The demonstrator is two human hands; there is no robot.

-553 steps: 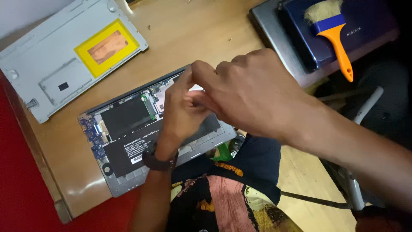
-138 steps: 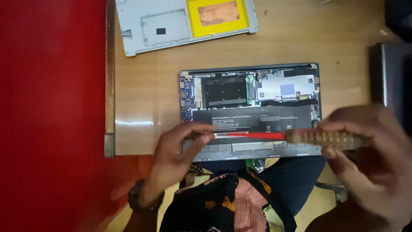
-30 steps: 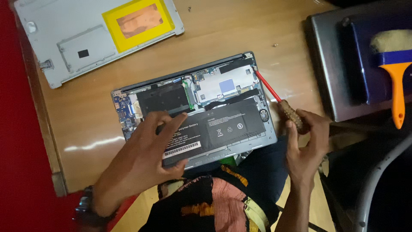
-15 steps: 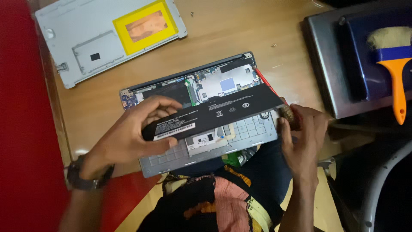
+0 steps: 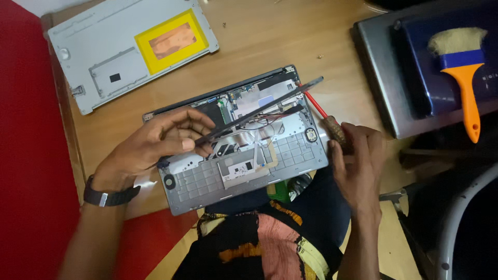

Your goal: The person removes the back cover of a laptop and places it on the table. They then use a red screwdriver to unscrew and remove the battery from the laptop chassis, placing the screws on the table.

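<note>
Laptop, opened, one, near table edge, holds circuit boards and cables. Left hand fingers clamp one flat black battery, tilted above it; right hand fingers wrap one red-shafted screwdriver just right.

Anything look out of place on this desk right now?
The flat black battery is tipped up on edge above the open laptop, pinched by the left hand. The right hand holds a screwdriver.
</note>
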